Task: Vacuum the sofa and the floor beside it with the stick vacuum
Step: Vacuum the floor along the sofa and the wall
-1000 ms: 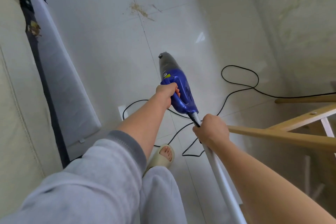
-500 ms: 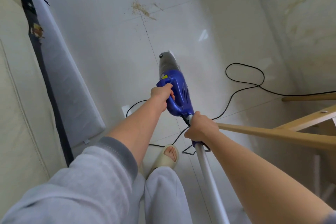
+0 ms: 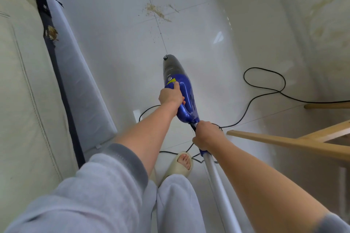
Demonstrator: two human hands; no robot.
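Because the sofa [image 3: 22, 100] fills the far left, its pale stitched cushion rising beside a dark strip of torn lining and a grey panel [image 3: 75, 85] that leans along its base, the person stands just beside it in the narrow lane of floor [image 3: 113, 15] the task covers. The left hand [image 3: 171, 96] has its grip closed round the blue handle of the stick vacuum [image 3: 181, 92], thumb laid forward near the yellow label, probably to steer the body and reach the switch. The vacuum's grey tapered end points away over the floor towards a scatter of crumbs [image 3: 157, 11] lying well ahead on a tile joint, so that patch looks not yet cleaned. Just behind the blue body, the right hand [image 3: 207, 135] has its grip wrapped round the joint where the white tube [image 3: 219, 191] meets the body; the tube runs back past the person's leg, so this may be a fitting step rather than a sweep. A sandalled foot [image 3: 181, 164] stands on glossy white tile among loops of black cord [image 3: 265, 89], which trail right and could snag. Furthest right, pale wooden rails [image 3: 284, 142] jut in before a marbled wall [image 3: 322, 24].
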